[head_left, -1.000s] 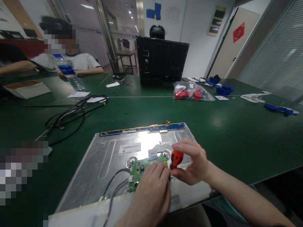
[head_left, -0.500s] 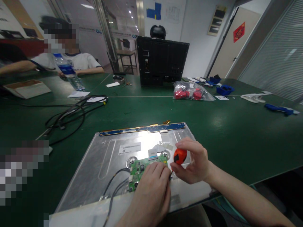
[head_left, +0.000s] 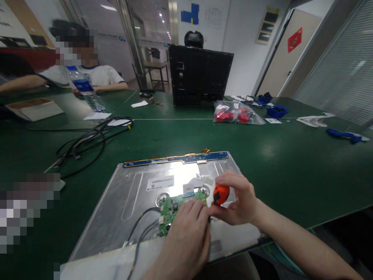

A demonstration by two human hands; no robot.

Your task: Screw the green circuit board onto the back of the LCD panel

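Right hand (head_left: pixel 240 200) has the orange screwdriver (head_left: pixel 221 193) pinched, handle retilted since a moment ago, so probably mid-turn. Left hand (head_left: pixel 188 231)'s draped over the green board (head_left: pixel 181 198), can't tell its grip; metal panel (head_left: pixel 109 217)'s at the table (head_left: pixel 291 171)'s near edge.

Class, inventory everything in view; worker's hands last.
Table: one, green, centre
Metal panel: one, silver, table front
Circuit board: one, green, on panel
Circuit strip: one, blue, panel edge
Screwdriver: one, orange-black, over panel
Cables: several, black, left
Papers: several, white, scattered
Bottle: one, clear, left
Box: one, pale, left
Monitor: one, black, rear
Bag: one, clear, by monitor
Trays: two, blue, right
Person: one, white shirt, left
Door: one, pale, right rear
Left grip: one bare hand, over board
Right grip: one bare hand, holding screwdriver
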